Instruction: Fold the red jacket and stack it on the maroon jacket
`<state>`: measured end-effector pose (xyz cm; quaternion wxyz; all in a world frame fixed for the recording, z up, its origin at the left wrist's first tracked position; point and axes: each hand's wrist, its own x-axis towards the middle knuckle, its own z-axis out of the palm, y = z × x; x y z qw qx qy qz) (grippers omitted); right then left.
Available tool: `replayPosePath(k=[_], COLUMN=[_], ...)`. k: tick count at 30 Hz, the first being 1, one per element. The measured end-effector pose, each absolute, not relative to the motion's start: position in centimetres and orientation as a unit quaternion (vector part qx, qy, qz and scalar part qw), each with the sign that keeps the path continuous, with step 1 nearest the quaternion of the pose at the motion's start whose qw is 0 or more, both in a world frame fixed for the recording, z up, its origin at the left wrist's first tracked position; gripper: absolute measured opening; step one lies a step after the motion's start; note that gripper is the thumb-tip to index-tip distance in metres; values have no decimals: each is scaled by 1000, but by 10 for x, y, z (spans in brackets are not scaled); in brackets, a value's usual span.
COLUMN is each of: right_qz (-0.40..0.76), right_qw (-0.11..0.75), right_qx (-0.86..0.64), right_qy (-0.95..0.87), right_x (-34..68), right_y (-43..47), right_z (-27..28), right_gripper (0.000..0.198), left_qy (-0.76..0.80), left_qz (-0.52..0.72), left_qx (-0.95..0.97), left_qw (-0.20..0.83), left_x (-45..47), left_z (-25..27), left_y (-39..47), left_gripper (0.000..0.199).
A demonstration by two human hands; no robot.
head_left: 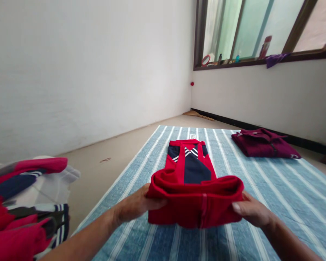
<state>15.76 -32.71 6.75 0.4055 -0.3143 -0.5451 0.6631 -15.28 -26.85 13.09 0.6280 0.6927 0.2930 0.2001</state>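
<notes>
A red jacket (pixel 176 210) with navy panels and white stripes lies partly folded in front of me, its far part flat on the striped blue sheet (pixel 141 232). Its near end is lifted and bent upward. My left hand (pixel 139 203) grips the left side of that raised end, thumb in front and the other fingers mostly hidden behind the cloth. On the opposite side my right hand (pixel 251 209) pinches the fabric the same way, thumb showing on the near face.
A folded maroon garment (pixel 263 143) rests at the sheet's far right. Heaped clothes (pixel 21 214) fill the lower left. White walls (pixel 97 65) meet in the far corner, with a straw broom (pixel 198 115) on the floor there. Small items, including a red bottle (pixel 265 47), line the windowsill.
</notes>
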Motion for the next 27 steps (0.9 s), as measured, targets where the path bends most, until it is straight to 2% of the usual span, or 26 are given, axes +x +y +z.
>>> replayPosePath(k=[4, 13, 18, 23, 27], right_qz=[730, 780, 789, 801, 810], right_qw=[461, 495, 488, 458, 445], right_qx=[-304, -359, -360, -373, -354], right_qy=[-403, -129, -99, -101, -148], right_x=[158, 153, 150, 153, 156], right_y=[-283, -224, -226, -221, -209], right_z=[64, 35, 31, 39, 30], right_gripper=[58, 40, 42, 42, 39], left_qy=[317, 387, 379, 380, 406], left_qz=[248, 273, 258, 288, 309], left_qx=[540, 338, 350, 409, 378], left_qw=[739, 813, 817, 778, 772], left_x=[-137, -119, -123, -122, -120], left_z=[124, 75, 59, 71, 69], left_y=[-225, -164, -182, -196, -196], left_gripper=[47, 51, 47, 55, 57])
